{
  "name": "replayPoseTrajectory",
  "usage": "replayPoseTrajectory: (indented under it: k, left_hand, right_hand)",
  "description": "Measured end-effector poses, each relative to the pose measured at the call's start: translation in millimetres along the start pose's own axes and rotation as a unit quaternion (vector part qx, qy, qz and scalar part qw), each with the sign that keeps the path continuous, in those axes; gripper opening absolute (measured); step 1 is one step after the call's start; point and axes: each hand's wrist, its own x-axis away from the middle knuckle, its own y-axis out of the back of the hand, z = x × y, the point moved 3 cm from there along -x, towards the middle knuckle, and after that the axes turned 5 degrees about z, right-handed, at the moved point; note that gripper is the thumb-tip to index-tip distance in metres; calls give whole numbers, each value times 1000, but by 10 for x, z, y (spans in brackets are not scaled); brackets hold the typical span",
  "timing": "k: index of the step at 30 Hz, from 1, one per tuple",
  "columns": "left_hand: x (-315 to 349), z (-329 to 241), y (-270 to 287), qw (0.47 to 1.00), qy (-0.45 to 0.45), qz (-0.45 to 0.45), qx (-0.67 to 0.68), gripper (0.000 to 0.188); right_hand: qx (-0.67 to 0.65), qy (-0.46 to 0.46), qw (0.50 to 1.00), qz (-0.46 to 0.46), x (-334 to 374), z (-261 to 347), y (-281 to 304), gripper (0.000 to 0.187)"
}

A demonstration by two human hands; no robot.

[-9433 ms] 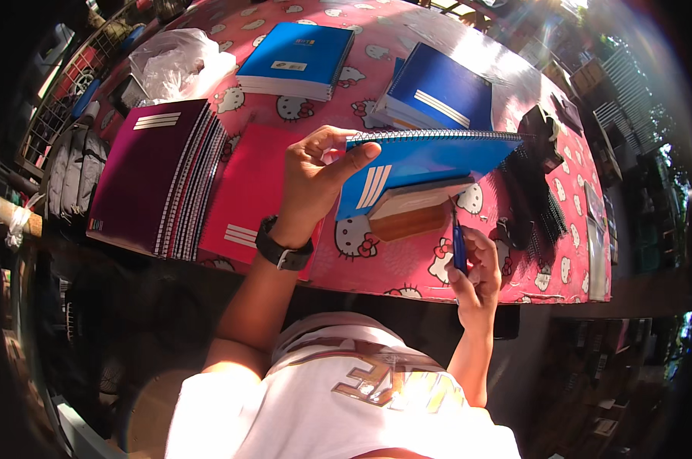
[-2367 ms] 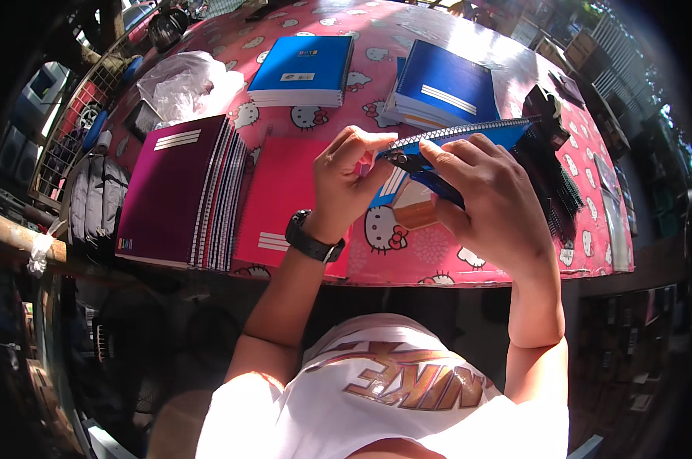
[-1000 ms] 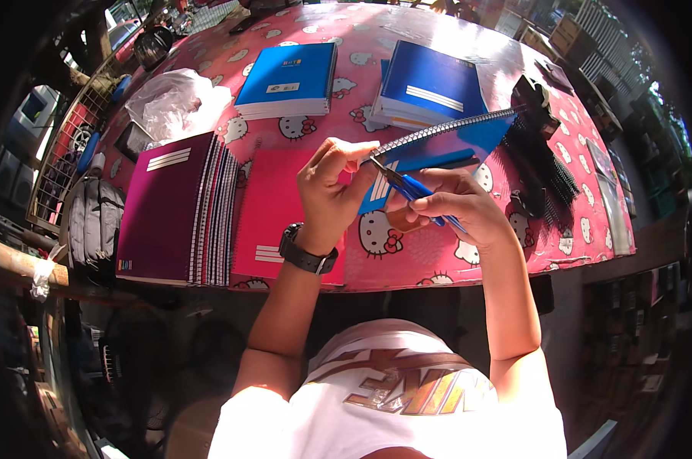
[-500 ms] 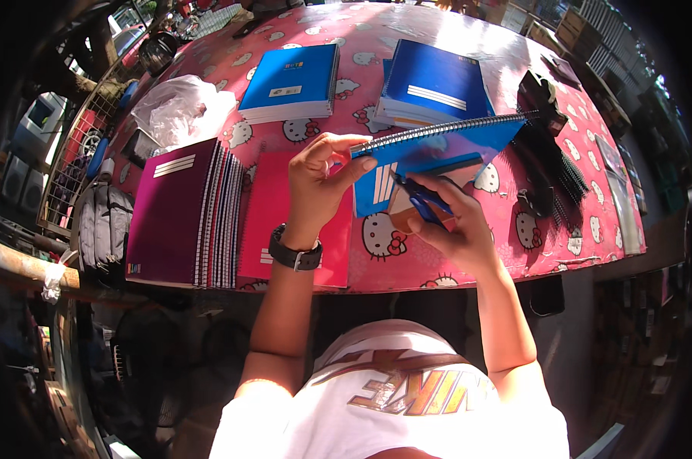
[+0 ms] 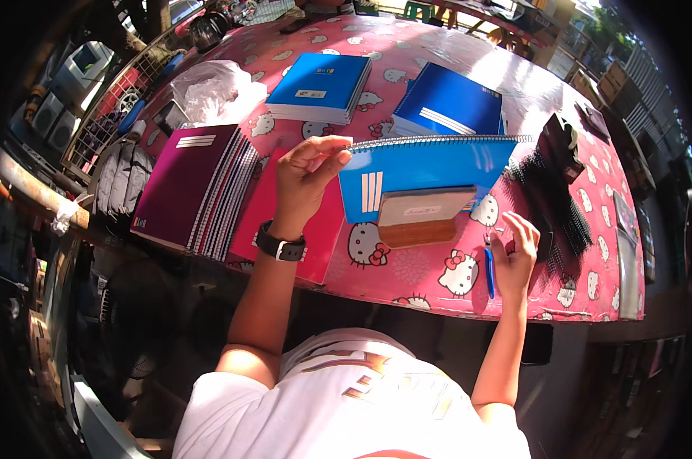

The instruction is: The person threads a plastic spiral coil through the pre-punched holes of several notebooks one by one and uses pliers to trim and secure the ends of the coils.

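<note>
My left hand (image 5: 304, 183), with a black watch on its wrist, pinches the left end of the coil on a blue spiral notebook (image 5: 415, 172). The notebook is held tilted, coil edge at the top. A blue-handled hand tool, seemingly pliers (image 5: 490, 274), lies on the table beside my right hand (image 5: 516, 260). That hand's fingers are apart, its thumb close to the tool's upper end. Just in front of the notebook stands a small wooden block (image 5: 419, 229) with a pale upper face.
A row of purple spiral notebooks (image 5: 181, 180) lies at left beside a pink notebook (image 5: 323, 241). Two blue notebook stacks (image 5: 319, 84) (image 5: 453, 103) sit farther back. Loose black coils (image 5: 556, 206) lie at right. A clear plastic bag (image 5: 216, 92) rests back left on the pink patterned tablecloth (image 5: 361, 298).
My right hand has moved from the notebook's cover down to the right, and the blue-handled tool it held now lies on the table. My left hand keeps its pinch on the coil end.
</note>
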Motion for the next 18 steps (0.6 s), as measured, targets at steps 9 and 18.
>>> replayPoseTrajectory:
  k: [9,18]
  left_hand:
    - [338,-86,-166,991,15,-20,-134,63]
    - [534,-725,634,975,-4,-218,-35,111]
  right_hand:
    - [-62,295,937,175,-1425,1289,7,22]
    - [-469,168,865,-51,-1882,2160,553,21]
